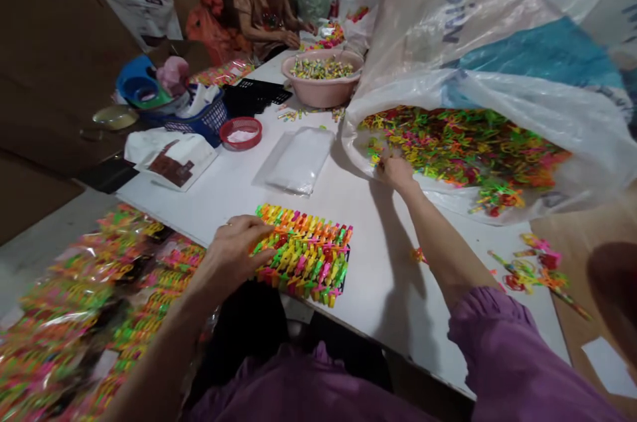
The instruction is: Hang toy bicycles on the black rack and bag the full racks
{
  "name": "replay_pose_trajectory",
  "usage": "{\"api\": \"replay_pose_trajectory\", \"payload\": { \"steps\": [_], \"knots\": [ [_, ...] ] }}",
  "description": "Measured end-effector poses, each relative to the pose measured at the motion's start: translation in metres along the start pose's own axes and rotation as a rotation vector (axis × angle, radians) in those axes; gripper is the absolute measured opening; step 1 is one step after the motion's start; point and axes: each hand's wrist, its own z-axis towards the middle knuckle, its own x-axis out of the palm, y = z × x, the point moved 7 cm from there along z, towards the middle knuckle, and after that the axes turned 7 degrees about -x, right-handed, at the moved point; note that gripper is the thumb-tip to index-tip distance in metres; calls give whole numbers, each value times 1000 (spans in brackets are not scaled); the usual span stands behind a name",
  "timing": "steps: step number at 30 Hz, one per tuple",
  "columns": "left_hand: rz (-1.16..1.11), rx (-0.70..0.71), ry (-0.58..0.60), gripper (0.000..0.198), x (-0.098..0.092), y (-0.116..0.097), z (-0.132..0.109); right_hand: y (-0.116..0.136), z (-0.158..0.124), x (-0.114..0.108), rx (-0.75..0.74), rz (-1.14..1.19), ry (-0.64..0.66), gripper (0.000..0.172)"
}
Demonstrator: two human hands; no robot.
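My left hand [239, 244] lies at the left end of a dark-edged tray of small plastic toys [303, 253]. Its fingers are stretched out, thumb apart, touching the toys, which stand in tight rows of yellow, green, orange and pink. My right hand [397, 171] is at the mouth of a large white plastic bag [363, 160]. Its fingers curl down at the left edge of a heap of loose bright plastic pieces [462, 143]; whatever they grip is hidden.
Clear plastic sleeves [301, 160] lie beyond the tray. Behind are a pink basin [321, 89] of small pieces, a red basket [241, 143] and a blue basket [209, 120]. Packed toys [99, 302] fill the lower left. Loose toys [535, 266] lie right. Another person [263, 4] sits across.
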Motion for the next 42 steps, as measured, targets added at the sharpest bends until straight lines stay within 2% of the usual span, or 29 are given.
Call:
{"api": "replay_pose_trajectory", "payload": {
  "steps": [4,7,9,11,12,14,16,19,22,24,26,28,30,33,37,42],
  "knots": [
    [-22,71,39,26,14,-19,8,7,-29,-14,-63,-23,-126,29],
    [-13,97,69,28,22,-24,15,19,-77,-20,-239,-47,-222,29],
    [-15,108,84,28,26,-24,18,32,-116,-12,-398,-28,-181,29],
    [-20,118,94,26,30,-25,19,41,-152,-3,-492,29,-109,28],
    [-19,123,97,25,32,-26,19,42,-166,0,-493,66,-93,27],
    [-15,136,105,24,34,-28,19,37,-183,0,-376,124,-115,28],
    [-25,160,99,26,33,-32,19,27,-188,-1,-175,143,-128,26],
    [-63,200,41,30,26,-45,22,20,-185,2,72,154,-73,23],
    [-96,243,-4,29,21,-72,28,24,-176,3,179,201,-50,21],
    [-132,298,42,25,26,-96,30,25,-174,3,235,269,-51,19],
    [-168,357,131,22,37,-119,30,30,-178,2,235,429,-63,18],
    [-183,379,204,20,50,-133,29,40,-188,1,179,682,-116,19],
    [-191,373,236,19,59,-138,29,54,-201,4,116,936,-175,20],
    [-216,378,225,18,65,-138,28,76,-218,22,90,1147,-194,18],
    [-275,424,201,18,64,-137,26,92,-223,41,67,1276,-258,19],
    [-318,387,241,21,67,-136,23,100,-223,37,-74,1057,-265,9]
  ]
}}
